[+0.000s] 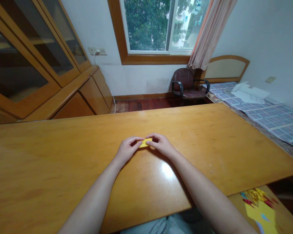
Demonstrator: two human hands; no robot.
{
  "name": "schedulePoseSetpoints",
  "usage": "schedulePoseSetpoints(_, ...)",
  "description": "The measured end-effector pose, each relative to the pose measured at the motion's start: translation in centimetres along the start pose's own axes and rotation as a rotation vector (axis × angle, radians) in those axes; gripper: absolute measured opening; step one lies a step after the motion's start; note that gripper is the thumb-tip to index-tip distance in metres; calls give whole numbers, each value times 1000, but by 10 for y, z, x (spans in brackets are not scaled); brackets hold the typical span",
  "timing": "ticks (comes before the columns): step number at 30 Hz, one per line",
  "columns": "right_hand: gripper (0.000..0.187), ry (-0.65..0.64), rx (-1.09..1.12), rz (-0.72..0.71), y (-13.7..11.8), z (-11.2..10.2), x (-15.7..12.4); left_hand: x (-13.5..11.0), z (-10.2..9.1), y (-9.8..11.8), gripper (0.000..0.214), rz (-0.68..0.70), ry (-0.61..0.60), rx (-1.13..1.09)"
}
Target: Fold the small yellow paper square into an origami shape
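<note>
A small piece of yellow paper [144, 143] lies between my two hands, low over the wooden table [63, 156]. On its left end, the fingers and thumb of my left hand [129, 148] are closed. The fingertips and thumb of my right hand [160, 144] pinch its right end. Both hands hide part of the paper, so I cannot tell exactly how it is folded.
At lower right, a lower surface bears yellow sheets [262, 214] and a pile of small coloured pieces [257, 196]. Beyond the table stand a brown armchair [184, 81], a bed with checked cover [266, 110] and, at left, a glass-door cabinet [56, 84].
</note>
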State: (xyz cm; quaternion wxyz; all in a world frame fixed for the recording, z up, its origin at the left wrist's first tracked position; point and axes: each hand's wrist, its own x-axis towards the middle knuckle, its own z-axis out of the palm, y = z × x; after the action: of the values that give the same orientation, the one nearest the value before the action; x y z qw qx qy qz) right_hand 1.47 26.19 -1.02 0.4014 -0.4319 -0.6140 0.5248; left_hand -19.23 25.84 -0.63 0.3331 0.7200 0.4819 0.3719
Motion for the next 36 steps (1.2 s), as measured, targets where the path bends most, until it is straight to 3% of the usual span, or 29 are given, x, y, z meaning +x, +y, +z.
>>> schedulePoseSetpoints(18, 44, -71, -51, -8, -4, 0, 1, 0, 0, 1, 19, 53, 6, 21)
schedulePoseSetpoints(36, 39, -39, -103, 8, -7, 1, 0, -1, 1, 4, 20, 60, 7, 23)
